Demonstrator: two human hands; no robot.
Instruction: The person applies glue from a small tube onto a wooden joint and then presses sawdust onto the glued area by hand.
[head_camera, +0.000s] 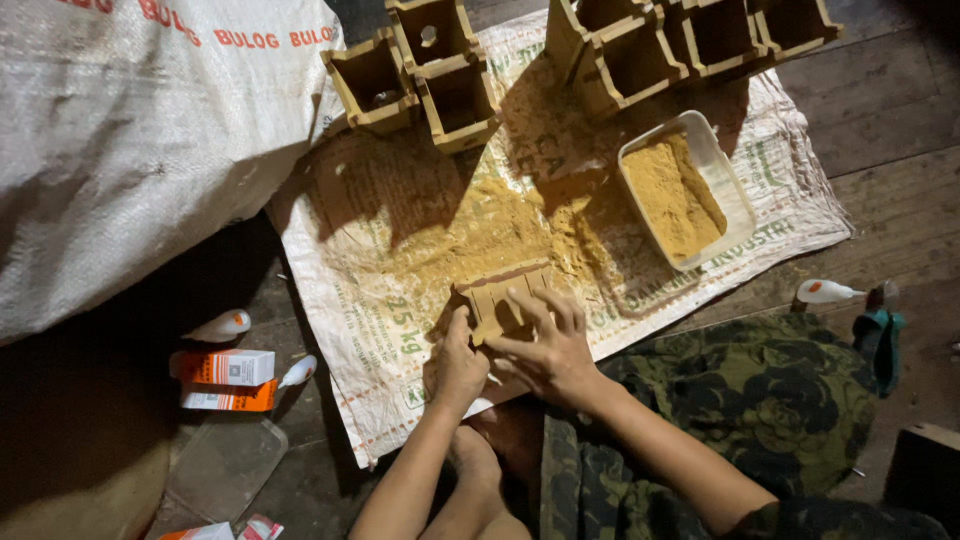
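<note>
A small slatted wooden box (497, 296) lies on a woven plastic sack (370, 300) spread on the floor, in a patch of loose sawdust (480, 235). My left hand (458, 365) grips the box's near left corner. From the right, my right hand (545, 345) rests on the box with fingers spread over its slats. A white rectangular tub (735, 195) of sawdust stands just beyond, to the right.
Several finished wooden boxes (440, 70) (690, 40) stand along the sack's far edge. A big white sack (130, 140) fills the left. Small white glue bottles (222, 325) (825, 291) and orange-white cartons (225, 378) lie on the plank floor. Camouflage trousers (760, 400) cover my legs.
</note>
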